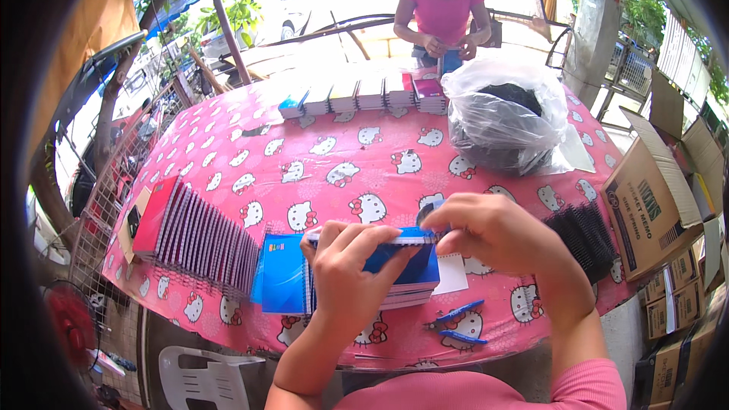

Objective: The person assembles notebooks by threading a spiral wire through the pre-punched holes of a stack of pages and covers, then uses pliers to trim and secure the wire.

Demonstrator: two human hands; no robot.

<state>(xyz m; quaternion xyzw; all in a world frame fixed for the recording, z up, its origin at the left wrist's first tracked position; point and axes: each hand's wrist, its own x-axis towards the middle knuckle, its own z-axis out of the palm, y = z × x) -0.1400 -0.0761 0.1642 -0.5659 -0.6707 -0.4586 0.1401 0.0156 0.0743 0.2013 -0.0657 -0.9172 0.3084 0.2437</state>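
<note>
My left hand point(342, 262) is closed around a blue-covered notebook point(412, 235), held edge-on above the table. Its fingers lie along the top edge, with the thumb below. At the notebook's right end, my right hand point(505, 231) is pinched; whether a spiral coil sits between its fingertips is hidden. Beneath my hands is a stack of blue notebooks point(410, 294). Left of it lie blue spiral notebooks point(282, 277). Blue-handled pliers point(459, 324) rest near the table's front edge, below a small white sheet point(452, 273).
A row of red-covered spiral notebooks point(197, 235) leans at left. Black spiral coils point(581, 241) lie at right, beside an open cardboard box point(654, 193). Farther back sit a plastic bag of black coils point(501, 125) and notebook stacks point(357, 97). A person in pink point(443, 11) stands opposite, handling a notebook.
</note>
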